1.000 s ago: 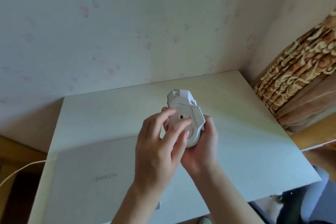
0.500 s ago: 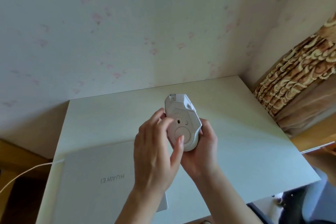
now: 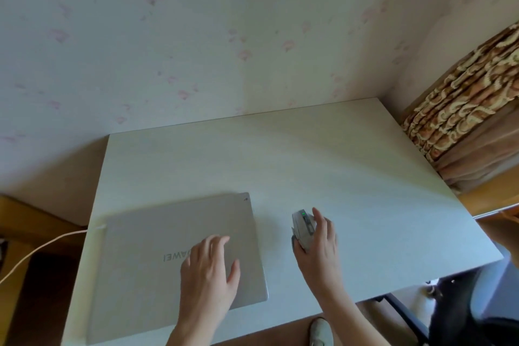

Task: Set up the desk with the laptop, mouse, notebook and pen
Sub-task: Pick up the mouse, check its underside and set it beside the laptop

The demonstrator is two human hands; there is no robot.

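Observation:
A closed silver laptop [image 3: 157, 233] lies flat on the near left part of the white desk [image 3: 351, 177], its lid logo facing away from me. My left hand [image 3: 209, 270] hovers over or rests on the lid with fingers spread and relaxed. Just right of the laptop a white mouse [image 3: 303, 229] sits upright on the desk, a small green light lit on its top. My right hand [image 3: 320, 244] grips the mouse from its right side, fingers curled round it. No notebook or pen is in view.
A white cable [image 3: 42, 247] runs from the laptop's left edge off the desk. The wall stands behind the desk, a patterned curtain [image 3: 460, 121] at the right. A dark chair [image 3: 455, 314] and a slipper [image 3: 321, 331] lie below the near edge.
The mouse was held upside down above the desk in both hands. Now it stands right side up on the desk under my right hand, and my left hand has moved onto the laptop lid.

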